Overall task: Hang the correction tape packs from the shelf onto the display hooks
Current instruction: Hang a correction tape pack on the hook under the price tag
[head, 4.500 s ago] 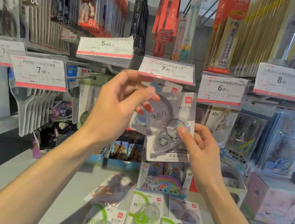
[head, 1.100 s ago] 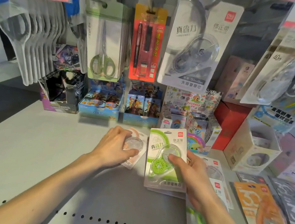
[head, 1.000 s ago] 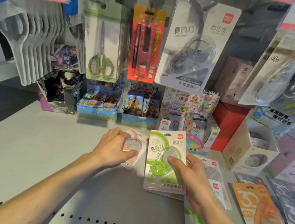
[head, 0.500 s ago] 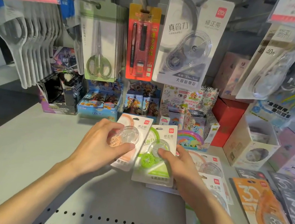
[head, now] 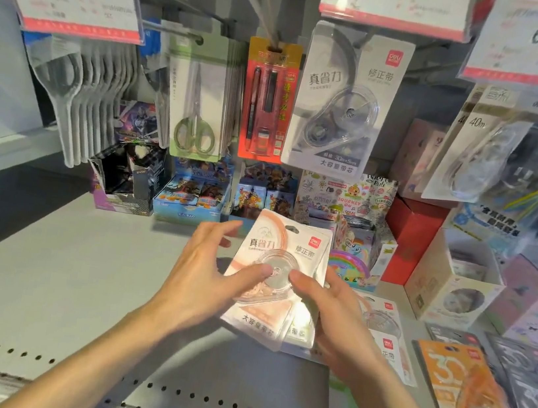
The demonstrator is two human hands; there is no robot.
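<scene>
Now the orange pack (head: pixel 276 275) sits on top of the green one, and both are lifted off the shelf (head: pixel 55 263). Left hand (head: pixel 205 281) and right hand (head: pixel 325 312) pinch the stack from each side, thumbs on the clear bubble. More packs (head: pixel 384 330) lie flat just beside the right hand. Farther back, a grey pack (head: pixel 344 103) hangs on a hook beside scissors (head: pixel 198 107).

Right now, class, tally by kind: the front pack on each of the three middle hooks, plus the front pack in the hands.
Correction tape: 2, the grey hanging pack and the orange held pack
Scissors pack: 1
Pen pack: 1
Total: 4
</scene>
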